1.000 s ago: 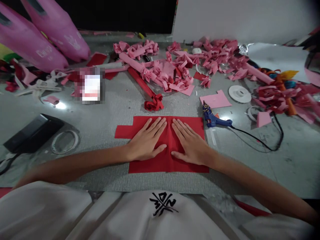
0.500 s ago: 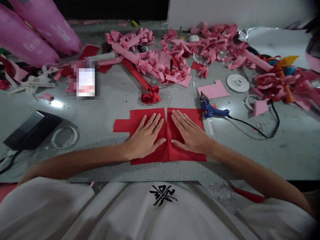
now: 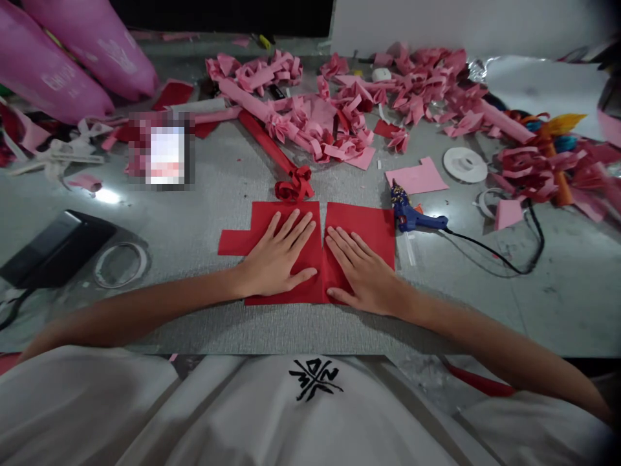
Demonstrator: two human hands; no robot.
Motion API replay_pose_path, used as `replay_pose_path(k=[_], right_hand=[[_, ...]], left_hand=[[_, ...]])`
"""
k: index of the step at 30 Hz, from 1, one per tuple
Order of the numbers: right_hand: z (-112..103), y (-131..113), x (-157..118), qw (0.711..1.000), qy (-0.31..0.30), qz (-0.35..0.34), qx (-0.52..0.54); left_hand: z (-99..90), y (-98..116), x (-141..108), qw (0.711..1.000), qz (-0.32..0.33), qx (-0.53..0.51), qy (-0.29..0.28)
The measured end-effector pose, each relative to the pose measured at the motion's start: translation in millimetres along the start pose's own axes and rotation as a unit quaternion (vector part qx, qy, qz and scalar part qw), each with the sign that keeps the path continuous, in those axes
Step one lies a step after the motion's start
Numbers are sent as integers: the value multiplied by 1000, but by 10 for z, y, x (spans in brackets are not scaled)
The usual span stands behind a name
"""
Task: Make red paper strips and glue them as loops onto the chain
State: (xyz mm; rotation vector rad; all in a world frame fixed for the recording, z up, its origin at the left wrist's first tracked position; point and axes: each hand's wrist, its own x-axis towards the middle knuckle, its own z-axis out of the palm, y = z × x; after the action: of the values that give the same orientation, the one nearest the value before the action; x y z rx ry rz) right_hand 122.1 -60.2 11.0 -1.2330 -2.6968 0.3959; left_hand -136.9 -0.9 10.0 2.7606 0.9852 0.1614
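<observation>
A red sheet of paper or felt [image 3: 264, 217] lies on the table in front of me, with a tab sticking out at its left and a slit or crease down its middle. My left hand [image 3: 276, 255] rests flat on the left half, fingers spread. On the right half lies my right hand [image 3: 361, 268], palm down with its fingers stretched out. Just beyond the sheet's right edge is a blue glue gun [image 3: 414, 217] on its side. A red rolled stem with curled strips [image 3: 295, 184] reaches close to the sheet's far edge.
Pink paper flowers and curls [image 3: 334, 123] are heaped along the back. To the right lie a pink cutout [image 3: 418, 176], a white spool [image 3: 464, 165] and the glue gun's cord. A tape ring [image 3: 120, 265], a black box [image 3: 58, 249] and a lit phone [image 3: 165, 155] are at the left.
The red sheet has shifted slightly away from me. My right hand has slid nearer to me across it, while my left hand has moved slightly up and left with the sheet.
</observation>
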Motion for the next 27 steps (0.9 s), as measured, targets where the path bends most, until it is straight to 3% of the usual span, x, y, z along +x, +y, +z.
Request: replay_pose_path(k=[27], right_hand=[[-35, -17, -72, 1000, -3, 16, -3]], left_hand=[[-33, -1, -8, 1000, 2, -3, -14]])
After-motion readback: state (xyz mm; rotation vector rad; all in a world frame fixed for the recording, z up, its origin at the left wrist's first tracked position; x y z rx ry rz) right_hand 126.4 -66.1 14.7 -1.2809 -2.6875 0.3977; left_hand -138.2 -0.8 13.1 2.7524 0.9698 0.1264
